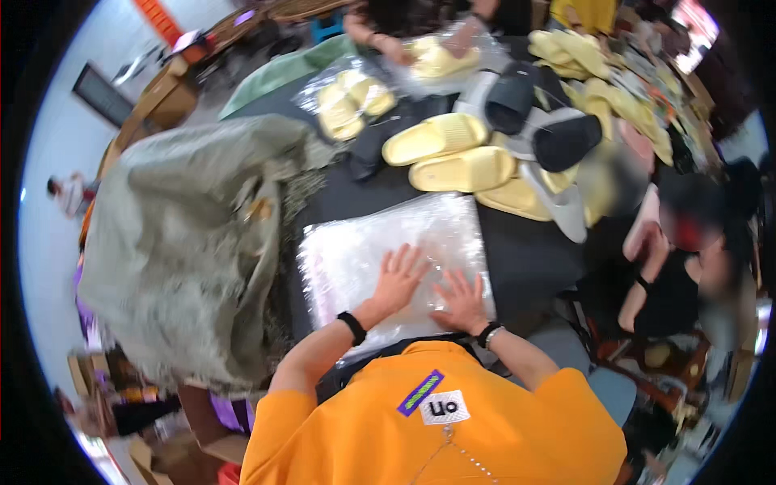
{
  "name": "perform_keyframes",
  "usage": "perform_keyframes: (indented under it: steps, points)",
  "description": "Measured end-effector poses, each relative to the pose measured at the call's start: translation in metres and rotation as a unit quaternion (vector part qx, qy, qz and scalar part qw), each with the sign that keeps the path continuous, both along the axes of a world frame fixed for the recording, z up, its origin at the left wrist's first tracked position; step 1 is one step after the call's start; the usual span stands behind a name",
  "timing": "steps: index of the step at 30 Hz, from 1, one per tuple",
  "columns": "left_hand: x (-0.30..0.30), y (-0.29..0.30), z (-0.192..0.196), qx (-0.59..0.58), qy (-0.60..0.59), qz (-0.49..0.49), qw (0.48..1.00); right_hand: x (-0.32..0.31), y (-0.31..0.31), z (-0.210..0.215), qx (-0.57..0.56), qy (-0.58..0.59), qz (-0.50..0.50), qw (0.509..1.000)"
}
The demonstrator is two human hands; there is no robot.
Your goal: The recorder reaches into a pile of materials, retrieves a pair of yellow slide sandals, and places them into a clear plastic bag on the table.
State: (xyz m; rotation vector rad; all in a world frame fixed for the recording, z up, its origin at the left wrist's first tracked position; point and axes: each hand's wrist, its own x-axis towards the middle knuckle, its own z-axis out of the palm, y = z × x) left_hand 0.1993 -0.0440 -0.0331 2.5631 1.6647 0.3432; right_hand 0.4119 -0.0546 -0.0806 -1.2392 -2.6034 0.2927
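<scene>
A stack of clear plastic bags (347,242) lies flat on the dark table in front of me. My left hand (398,279) rests on it near the middle, fingers spread. Beside it, my right hand (461,301) lies on the bags' right part, its fingers also apart. Neither hand grips anything. Just beyond the bags are yellow slide sandals (462,170), unbagged, with grey and black slides (568,139) piled to their right. Farther off, a pair of yellow slides (341,109) sits inside a clear bag.
A large grey-green woven sack (186,242) bulks at the left of the dark table (529,263). Across the table a person's hand (392,50) is at another bagged yellow pair. A person in black (671,283) sits at the right. Cardboard boxes (212,424) stand at lower left.
</scene>
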Motion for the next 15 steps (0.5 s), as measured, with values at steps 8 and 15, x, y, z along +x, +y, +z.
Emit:
perform_keyframes:
  steps: [8, 15]
  points:
    - [-0.042, -0.069, -0.034, -0.039, -0.026, 0.144, 0.988, 0.000, -0.008, 0.006, -0.045, -0.010, 0.016, 0.999]
    - [-0.121, -0.071, -0.050, -0.064, -0.114, 0.313, 0.941, 0.001, -0.004, 0.021, -0.139, -0.065, 0.048, 0.987]
